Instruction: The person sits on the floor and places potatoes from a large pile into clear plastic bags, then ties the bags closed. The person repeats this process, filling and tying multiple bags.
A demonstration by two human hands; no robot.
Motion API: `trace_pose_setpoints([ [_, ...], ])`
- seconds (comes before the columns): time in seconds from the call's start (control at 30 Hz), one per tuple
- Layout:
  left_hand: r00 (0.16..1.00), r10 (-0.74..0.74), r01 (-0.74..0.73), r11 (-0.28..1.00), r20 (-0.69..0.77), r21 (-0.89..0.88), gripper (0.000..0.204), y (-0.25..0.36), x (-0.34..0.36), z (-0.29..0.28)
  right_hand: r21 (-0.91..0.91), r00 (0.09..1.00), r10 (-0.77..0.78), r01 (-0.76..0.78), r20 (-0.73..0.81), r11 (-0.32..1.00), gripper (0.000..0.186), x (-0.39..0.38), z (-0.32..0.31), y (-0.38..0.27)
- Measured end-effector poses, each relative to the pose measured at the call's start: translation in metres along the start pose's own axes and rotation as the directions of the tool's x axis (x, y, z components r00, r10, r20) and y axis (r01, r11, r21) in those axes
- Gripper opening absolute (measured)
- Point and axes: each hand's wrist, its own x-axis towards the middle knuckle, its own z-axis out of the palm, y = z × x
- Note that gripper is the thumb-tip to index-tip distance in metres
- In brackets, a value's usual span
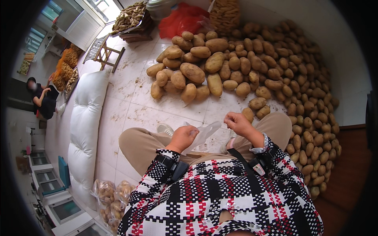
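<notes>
in the frame's centre, the left hand (183, 137) pinches a thin bag (202, 136), perhaps because limp film needs gathering; the right hand (238, 122) is curled beside it, its grip unclear. potatoes (273, 84) heap upper right, seemingly for easy reach.

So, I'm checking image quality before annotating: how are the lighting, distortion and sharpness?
Head view: glass at the top is nearly washed out; straight edges bow and corners go black; the near potatoes look fairly sharp, the person at far left small and soft; the translucent plastic bag in the left hand looks faint.
</notes>
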Motion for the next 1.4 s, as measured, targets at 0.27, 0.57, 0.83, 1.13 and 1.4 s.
trace_pose_setpoints([
  [0.27,0.989,0.143,-0.141,0.989,-0.047,0.049,0.009,0.016,0.002,-0.01,-0.502,0.973,-0.215,0.147,-0.081,0.853,0.041,-0.008,-0.015,0.017],
  [0.57,0.956,0.292,-0.292,0.956,0.013,0.007,0.007,0.034,0.006,-0.007,-0.317,0.828,-0.512,0.561,0.229,0.764,0.034,0.0,0.019,-0.056],
  [0.83,0.944,0.329,-0.331,0.942,0.035,0.056,0.008,0.028,0.005,-0.016,-0.218,0.973,-0.151,0.188,0.175,0.958,0.011,0.001,0.027,-0.048],
  [1.13,0.932,0.356,-0.339,0.922,-0.065,0.186,0.01,0.024,0.005,-0.028,-0.104,0.978,-0.015,0.037,0.209,0.994,0.009,-0.002,0.008,-0.048],
  [1.4,0.917,0.392,-0.372,0.907,-0.072,0.196,0.012,0.04,0.007,-0.029,-0.242,0.942,-0.299,0.33,0.156,0.913,0.018,-0.003,0.023,-0.054],
])
